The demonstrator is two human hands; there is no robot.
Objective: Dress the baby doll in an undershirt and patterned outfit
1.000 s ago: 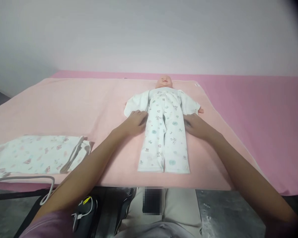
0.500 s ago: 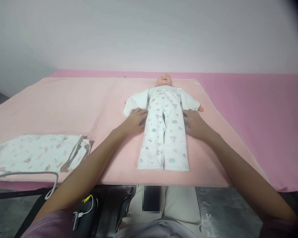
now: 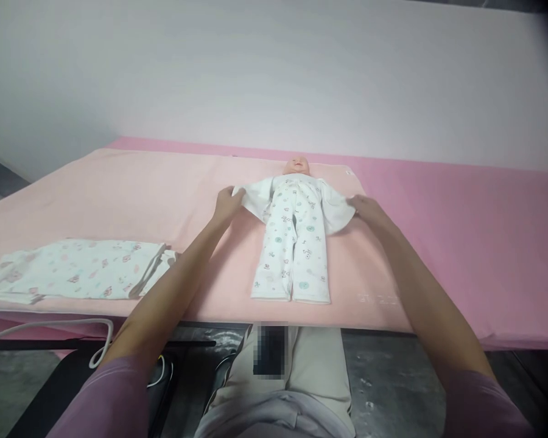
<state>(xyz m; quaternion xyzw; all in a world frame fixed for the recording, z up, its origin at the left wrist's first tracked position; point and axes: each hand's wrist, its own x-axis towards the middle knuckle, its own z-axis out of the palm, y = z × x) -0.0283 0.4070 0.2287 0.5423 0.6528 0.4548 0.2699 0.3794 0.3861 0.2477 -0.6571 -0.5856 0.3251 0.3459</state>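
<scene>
The left hand (image 3: 228, 204) and right hand (image 3: 366, 210) each pinch the end of a plain white cloth sleeve (image 3: 337, 207), apparently to hold the pair spread sideways. Between them, white printed cloth trousers (image 3: 296, 243) lie lengthwise over a pale doll (image 3: 298, 165), face-up on a peach blanket (image 3: 164, 188) that probably cushions it; a folded, pink-patterned white cloth (image 3: 100, 267) sits left, seemingly leaving working room.

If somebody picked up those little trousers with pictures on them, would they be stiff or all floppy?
Probably floppy: the trousers look like soft cloth, with wavy edges between the legs. They're likely light too, since the cloth looks thin. They probably wouldn't roll if pushed, because the legs lie flat; they might wrinkle instead.
</scene>
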